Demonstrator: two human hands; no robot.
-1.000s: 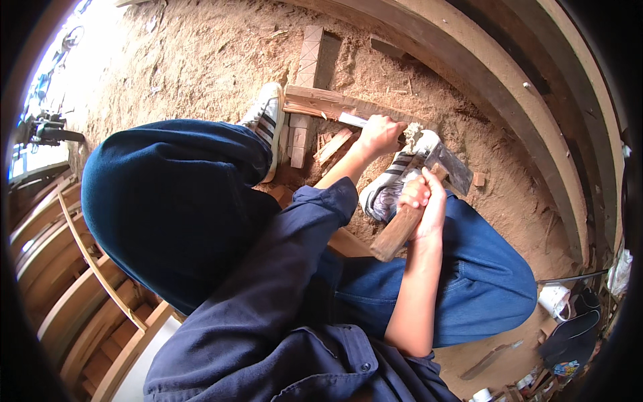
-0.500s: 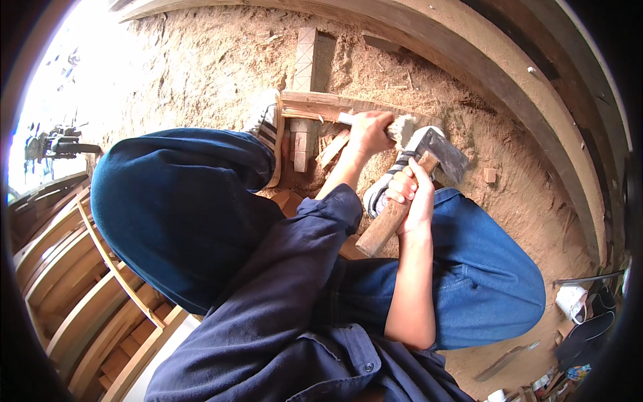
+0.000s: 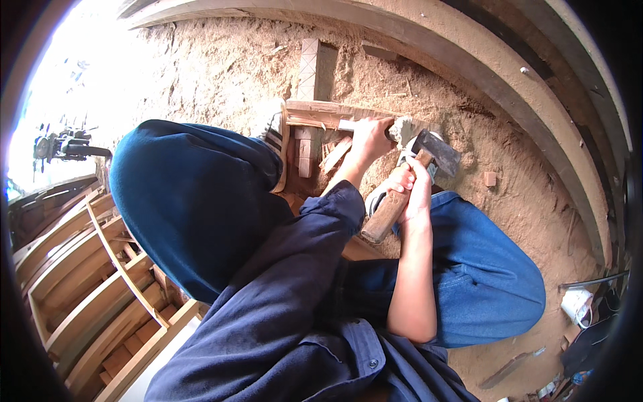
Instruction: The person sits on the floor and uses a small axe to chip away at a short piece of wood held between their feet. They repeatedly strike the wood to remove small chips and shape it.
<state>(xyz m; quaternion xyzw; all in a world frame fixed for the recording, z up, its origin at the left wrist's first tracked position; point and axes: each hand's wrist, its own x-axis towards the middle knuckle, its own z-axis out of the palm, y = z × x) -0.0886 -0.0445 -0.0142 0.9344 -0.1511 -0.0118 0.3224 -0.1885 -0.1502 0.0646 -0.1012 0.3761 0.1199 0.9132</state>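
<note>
My left hand (image 3: 372, 139) is wrapped around a chisel (image 3: 346, 125); its pale blade points left over a wooden plank (image 3: 315, 112), and its frayed butt end shows right of my fist. Whether the blade's tip touches the wood I cannot tell. My right hand (image 3: 414, 189) grips a hammer (image 3: 385, 216) by its thick wooden handle, the dark metal head (image 3: 439, 153) just right of and below the chisel's butt. Under the plank crosses a wooden bar (image 3: 309, 70) with pencilled lines. My shoes (image 3: 276, 130) flank the plank; the right one is partly hidden by the hammer.
Wood offcuts (image 3: 336, 153) lie beneath the plank, and a small block (image 3: 490, 179) rests on the dusty floor to the right. Long beams (image 3: 495, 47) curve along the far side. Stacked timber frames (image 3: 94, 295) stand at left; a white cup (image 3: 576, 305) is at lower right.
The whole view has shifted slightly, with the plank appearing a little lower. Both hands keep their grips on the chisel and hammer; the hammer head sits a little nearer the chisel's butt.
</note>
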